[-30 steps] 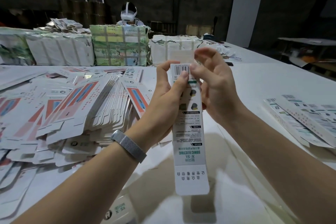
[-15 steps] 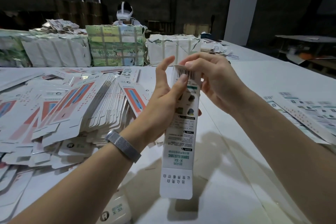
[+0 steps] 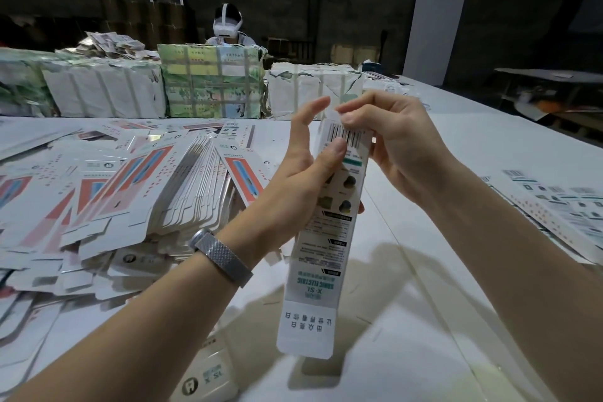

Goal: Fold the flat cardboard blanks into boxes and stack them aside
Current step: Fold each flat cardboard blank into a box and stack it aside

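here, the right hand (image 3: 394, 150) fingers pinch the top flap of one long toothbrush box (image 3: 326, 232), held upright above the white counter (image 3: 456, 147); the left hand (image 3: 300, 186) grips its side, thumb on the barcode. one heap of flat blanks (image 3: 130, 192) lies left, three wrapped bundles (image 3: 212, 81) behind.

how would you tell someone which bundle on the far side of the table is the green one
Start at the long white table and follow its far edge, where a row of strapped bundles stands in front of a seated person in a white headset. The green bundle is the middle one, directly below that person. Its neighbours are mostly white; it alone shows green and yellow printed panels.
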Motion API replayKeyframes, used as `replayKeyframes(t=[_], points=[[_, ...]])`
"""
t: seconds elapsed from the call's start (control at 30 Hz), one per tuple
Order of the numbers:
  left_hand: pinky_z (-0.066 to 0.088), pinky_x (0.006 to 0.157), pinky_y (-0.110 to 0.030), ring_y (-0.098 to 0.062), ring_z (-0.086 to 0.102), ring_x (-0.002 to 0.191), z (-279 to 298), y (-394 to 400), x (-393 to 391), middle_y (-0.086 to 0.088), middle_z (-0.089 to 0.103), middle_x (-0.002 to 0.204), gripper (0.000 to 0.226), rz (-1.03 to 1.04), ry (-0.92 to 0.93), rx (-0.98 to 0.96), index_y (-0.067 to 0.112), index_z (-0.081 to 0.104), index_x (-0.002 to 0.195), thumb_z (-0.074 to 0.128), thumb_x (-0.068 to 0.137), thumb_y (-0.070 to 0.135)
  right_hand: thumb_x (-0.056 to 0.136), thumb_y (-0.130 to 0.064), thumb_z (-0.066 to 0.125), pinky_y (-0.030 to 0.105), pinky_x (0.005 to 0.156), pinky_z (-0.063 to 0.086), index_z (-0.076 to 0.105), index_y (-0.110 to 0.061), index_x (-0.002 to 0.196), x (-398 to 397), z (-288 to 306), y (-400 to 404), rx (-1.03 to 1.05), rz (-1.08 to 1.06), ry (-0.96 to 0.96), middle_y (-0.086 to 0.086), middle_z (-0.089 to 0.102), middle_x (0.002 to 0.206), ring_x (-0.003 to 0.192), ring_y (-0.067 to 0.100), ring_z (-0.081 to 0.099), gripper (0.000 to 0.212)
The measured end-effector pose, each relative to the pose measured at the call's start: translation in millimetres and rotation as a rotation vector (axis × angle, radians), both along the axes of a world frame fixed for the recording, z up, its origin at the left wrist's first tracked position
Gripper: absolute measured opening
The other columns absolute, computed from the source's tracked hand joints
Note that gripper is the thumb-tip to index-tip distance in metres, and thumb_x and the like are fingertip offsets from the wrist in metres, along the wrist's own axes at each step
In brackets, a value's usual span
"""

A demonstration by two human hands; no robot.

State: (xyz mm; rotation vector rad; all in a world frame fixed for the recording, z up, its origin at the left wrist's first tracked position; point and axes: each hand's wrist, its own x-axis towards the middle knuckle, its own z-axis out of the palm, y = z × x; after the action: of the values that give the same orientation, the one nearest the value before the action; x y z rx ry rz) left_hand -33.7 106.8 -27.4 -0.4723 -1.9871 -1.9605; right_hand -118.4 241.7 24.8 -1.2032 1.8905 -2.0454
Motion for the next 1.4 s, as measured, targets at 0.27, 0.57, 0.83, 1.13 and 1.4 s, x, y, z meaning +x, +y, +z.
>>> replayKeyframes(t=[0.27,0.57,0.83,1.13,1.4], points=[[0.057,0.060,-0.037,-0.034,0.068,0.071,0.9,4.9,2.3,-0.019,0.063,0.093,0.024,-0.044,-0.022,0.119,0.050,0.041,0.120,0.047,0.100,0.039,0.089,-0.011,0.060,0.037,0.067,0.051,0.073,-0.014,0.077,-9.0,3.1,7.3,0.067,0.109,0.004,0.004,0.067,0.077,0.079,0.023,0.064,0.019],[0.057,0.060,-0.039,-0.037,0.067,0.070,6.2,3.6,3.1,-0.012,0.069,0.094,0.013,-0.033,-0.023,0.206,0.043,0.043,0.115,0.044,0.104,0.035,0.102,-0.016,0.048,0.046,0.083,0.046,0.078,-0.019,0.093,-9.0,-1.3,6.4,0.081,0.103,0.076,0.013,0.069,0.092,0.093,0.026,0.063,0.031],[0.058,0.059,-0.039,-0.037,0.068,0.070,7.2,4.0,4.2,-0.014,0.068,0.096,0.012,-0.032,-0.012,0.220,0.041,0.043,0.112,0.045,0.105,0.031,0.099,-0.013,0.050,0.063,0.081,0.049,0.074,-0.012,0.095,-7.0,-0.8,7.0,0.067,0.081,0.148,0.005,0.067,0.090,0.092,0.033,0.062,0.024],[0.056,0.061,-0.040,-0.032,0.067,0.071,8.9,8.1,-0.2,-0.019,0.069,0.094,0.011,0.176,0.024,0.160,0.042,0.039,0.110,0.042,0.107,0.032,0.103,-0.022,0.049,0.061,0.072,0.050,0.072,-0.011,0.107,2.2,-11.5,-9.6,0.061,-0.065,0.134,0.029,0.062,0.091,0.085,0.045,0.059,0.026],[0.055,0.093,-0.036,-0.023,0.059,0.126,17.7,9.9,-3.7,-0.012,0.044,0.148,0.065,-0.045,0.020,0.294,0.026,0.023,0.149,0.041,0.092,0.051,0.080,-0.020,0.076,0.013,0.073,0.054,0.043,-0.034,0.147,4.9,-8.0,-9.2,0.369,-0.085,0.341,-0.003,0.046,0.133,0.110,0.002,0.051,0.076]])
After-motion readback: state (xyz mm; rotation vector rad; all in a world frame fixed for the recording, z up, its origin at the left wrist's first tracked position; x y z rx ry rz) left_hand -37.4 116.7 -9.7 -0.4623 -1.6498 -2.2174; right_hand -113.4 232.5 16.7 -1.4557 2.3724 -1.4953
